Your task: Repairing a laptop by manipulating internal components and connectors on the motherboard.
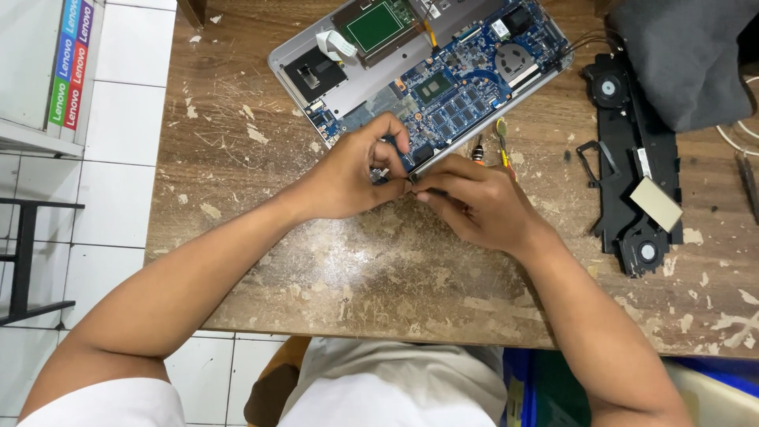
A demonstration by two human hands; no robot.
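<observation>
An opened laptop base point(371, 75) with a blue circuit board point(466, 87) lies tilted on the worn wooden table point(379, 269). My left hand point(352, 174) rests at the laptop's near edge, fingers curled onto the board's corner. My right hand point(474, 198) meets it from the right, thumb and fingers pinched on a small part at that same edge; the part itself is hidden by my fingers. A screwdriver point(501, 142) with a yellow and black handle lies just behind my right hand.
A black plastic speaker assembly point(632, 174) with a tan pad lies on the right. A dark grey cloth point(688, 55) covers the far right corner. White tiled floor and a black stand point(24, 261) are on the left.
</observation>
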